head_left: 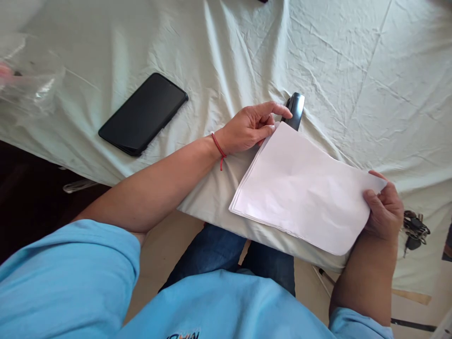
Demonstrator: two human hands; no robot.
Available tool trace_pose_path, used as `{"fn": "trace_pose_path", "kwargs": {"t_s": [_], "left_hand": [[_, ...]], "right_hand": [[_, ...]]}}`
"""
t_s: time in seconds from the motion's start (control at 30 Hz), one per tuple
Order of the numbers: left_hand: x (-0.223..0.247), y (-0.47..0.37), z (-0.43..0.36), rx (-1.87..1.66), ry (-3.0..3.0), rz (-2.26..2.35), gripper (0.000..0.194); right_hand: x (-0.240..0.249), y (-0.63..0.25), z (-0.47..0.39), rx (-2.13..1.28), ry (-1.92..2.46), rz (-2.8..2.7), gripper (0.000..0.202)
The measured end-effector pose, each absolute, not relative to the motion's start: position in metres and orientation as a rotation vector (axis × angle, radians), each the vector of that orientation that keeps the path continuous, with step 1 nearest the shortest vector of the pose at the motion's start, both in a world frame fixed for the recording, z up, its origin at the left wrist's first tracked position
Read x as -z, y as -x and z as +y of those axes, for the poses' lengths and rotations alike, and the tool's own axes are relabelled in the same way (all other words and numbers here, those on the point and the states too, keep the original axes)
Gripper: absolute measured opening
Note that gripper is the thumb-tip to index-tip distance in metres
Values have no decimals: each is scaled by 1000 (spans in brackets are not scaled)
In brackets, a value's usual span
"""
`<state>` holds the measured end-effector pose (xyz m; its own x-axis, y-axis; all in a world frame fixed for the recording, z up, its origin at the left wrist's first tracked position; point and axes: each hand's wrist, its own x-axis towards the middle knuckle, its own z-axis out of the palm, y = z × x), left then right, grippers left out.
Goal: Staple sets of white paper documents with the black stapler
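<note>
Several white paper sheets (pixel 300 188) lie in a stack near the edge of the cloth-covered table, held between both hands. My left hand (pixel 252 126) pinches the stack's upper left corner, its index finger stretched out to a black stapler (pixel 296 109). The stapler's near end is hidden behind the paper. At the right end of the sheets, my right hand (pixel 384 207) grips the corner, thumb on top and fingers beneath. A red string bracelet (pixel 219 146) is round my left wrist.
A black phone or tablet (pixel 144 113) rests on the pale tablecloth (pixel 212 56) at the left. Clear plastic packaging (pixel 31 80) lies at the far left. A bunch of keys (pixel 415 230) sits just right of my right hand.
</note>
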<state>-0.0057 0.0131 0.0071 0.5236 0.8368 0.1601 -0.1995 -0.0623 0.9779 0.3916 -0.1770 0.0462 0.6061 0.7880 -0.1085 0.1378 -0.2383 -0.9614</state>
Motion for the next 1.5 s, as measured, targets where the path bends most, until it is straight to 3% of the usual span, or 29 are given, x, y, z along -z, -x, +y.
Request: {"fn": "trace_pose_path", "kwargs": {"t_s": [0.3,0.43,0.6,0.73,0.9,1.13,1.5], "left_hand": [[-7,8,10,-921,-1418,625,30],[-15,10,9,-907,-1487,653,20],[-22,12,6,-859,-1458,695,22],[-13,11,8,-901,-1477,648,6],[-1,10,15,-974,-1460,647,29],[1,13,17,-1048,-1471,687,52],[7,8,14,-947,-1585,621,65]], "right_hand": [[-43,-394,-178,-713,1738,-785,83],[-44,-393,-177,-708,1749,-791,85],[-43,-392,-177,-701,1739,-780,86],[-40,-392,-176,-675,1688,-780,83],[-37,-388,-173,-645,1575,-748,80],[-26,-394,-189,-683,1669,-677,52],[-33,-360,-175,-323,1580,-690,46]]}}
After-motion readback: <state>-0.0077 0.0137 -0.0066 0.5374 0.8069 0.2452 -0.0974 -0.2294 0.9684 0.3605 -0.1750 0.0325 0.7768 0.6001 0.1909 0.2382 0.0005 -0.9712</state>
